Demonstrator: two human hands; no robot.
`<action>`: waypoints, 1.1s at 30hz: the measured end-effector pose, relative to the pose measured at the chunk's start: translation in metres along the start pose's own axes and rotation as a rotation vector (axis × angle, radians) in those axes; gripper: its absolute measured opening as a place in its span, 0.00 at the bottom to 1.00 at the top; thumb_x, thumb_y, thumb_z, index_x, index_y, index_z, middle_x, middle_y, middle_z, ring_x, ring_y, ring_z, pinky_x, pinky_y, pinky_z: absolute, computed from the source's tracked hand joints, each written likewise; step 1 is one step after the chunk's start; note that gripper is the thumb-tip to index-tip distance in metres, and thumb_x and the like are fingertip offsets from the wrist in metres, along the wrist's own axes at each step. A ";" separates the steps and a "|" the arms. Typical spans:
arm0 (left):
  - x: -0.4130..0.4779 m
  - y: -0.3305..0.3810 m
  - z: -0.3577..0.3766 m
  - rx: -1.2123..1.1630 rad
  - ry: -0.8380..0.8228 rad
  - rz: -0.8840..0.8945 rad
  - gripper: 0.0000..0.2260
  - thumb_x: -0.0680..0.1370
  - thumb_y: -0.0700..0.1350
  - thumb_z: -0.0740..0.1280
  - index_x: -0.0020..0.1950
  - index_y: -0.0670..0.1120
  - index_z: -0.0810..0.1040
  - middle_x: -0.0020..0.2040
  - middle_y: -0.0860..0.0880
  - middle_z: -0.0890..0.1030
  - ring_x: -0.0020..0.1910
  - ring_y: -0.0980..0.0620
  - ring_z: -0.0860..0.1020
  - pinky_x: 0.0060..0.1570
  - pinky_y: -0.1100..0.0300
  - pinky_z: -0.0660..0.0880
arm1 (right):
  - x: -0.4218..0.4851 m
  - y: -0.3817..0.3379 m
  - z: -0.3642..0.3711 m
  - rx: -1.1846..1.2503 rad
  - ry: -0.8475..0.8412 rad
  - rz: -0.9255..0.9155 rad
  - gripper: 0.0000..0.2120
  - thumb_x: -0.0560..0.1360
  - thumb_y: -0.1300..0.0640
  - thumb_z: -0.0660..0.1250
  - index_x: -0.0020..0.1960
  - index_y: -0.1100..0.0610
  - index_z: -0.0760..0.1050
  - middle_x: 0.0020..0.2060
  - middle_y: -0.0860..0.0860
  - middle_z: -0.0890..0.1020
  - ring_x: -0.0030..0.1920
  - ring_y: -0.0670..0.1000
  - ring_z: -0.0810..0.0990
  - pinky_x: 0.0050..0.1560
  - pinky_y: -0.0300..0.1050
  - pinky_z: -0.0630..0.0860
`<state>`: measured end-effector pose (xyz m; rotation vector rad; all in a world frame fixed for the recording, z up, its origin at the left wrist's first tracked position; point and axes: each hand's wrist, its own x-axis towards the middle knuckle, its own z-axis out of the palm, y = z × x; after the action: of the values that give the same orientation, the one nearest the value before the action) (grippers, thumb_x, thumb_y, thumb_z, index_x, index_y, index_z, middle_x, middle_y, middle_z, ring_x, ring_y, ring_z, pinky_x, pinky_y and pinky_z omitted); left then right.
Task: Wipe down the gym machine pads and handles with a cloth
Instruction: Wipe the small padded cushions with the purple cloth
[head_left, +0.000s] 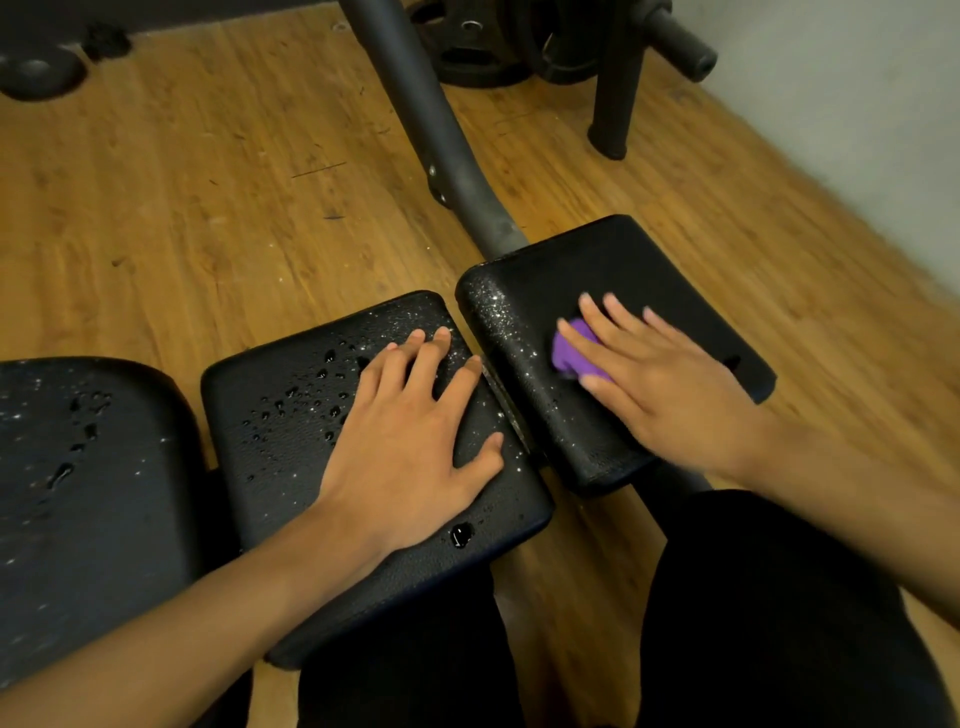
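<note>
Three black machine pads lie in a row. The middle pad (291, 415) is beaded with water drops, and my left hand (410, 441) rests flat on it with the fingers spread. On the right pad (649, 260) my right hand (670, 374) presses a purple cloth (571, 353), which shows only under the fingers. That pad is wet along its left edge. The left pad (78, 467) also carries drops.
A grey steel frame tube (415, 104) runs from the top down between the pads. Black weight plates (478, 47) and a bar post (618, 88) stand at the back right on the wooden floor (208, 182). A pale wall (857, 104) is at right. My black-clad legs (753, 597) are below.
</note>
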<state>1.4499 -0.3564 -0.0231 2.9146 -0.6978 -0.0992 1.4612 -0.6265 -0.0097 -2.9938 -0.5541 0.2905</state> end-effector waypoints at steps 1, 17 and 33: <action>0.000 0.000 0.000 -0.003 -0.002 -0.002 0.33 0.79 0.66 0.53 0.79 0.49 0.67 0.80 0.41 0.65 0.80 0.40 0.60 0.78 0.44 0.56 | 0.020 0.001 0.000 -0.003 0.021 0.005 0.33 0.81 0.36 0.35 0.83 0.44 0.47 0.83 0.48 0.49 0.82 0.49 0.41 0.79 0.48 0.38; -0.001 0.000 0.000 -0.011 0.001 -0.010 0.33 0.80 0.67 0.52 0.80 0.51 0.65 0.81 0.42 0.63 0.81 0.40 0.58 0.79 0.44 0.55 | -0.043 -0.018 0.006 -0.064 -0.016 -0.024 0.29 0.84 0.38 0.38 0.84 0.45 0.46 0.83 0.47 0.51 0.83 0.48 0.49 0.81 0.49 0.50; -0.001 -0.001 -0.001 -0.001 -0.008 -0.006 0.33 0.80 0.67 0.52 0.81 0.51 0.65 0.81 0.43 0.63 0.81 0.43 0.57 0.79 0.45 0.55 | 0.036 -0.025 0.002 0.025 0.108 0.026 0.29 0.85 0.42 0.42 0.83 0.50 0.56 0.83 0.53 0.56 0.82 0.51 0.52 0.82 0.50 0.48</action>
<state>1.4497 -0.3554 -0.0219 2.9168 -0.6895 -0.1118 1.4850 -0.5905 -0.0144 -2.9724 -0.4979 0.1352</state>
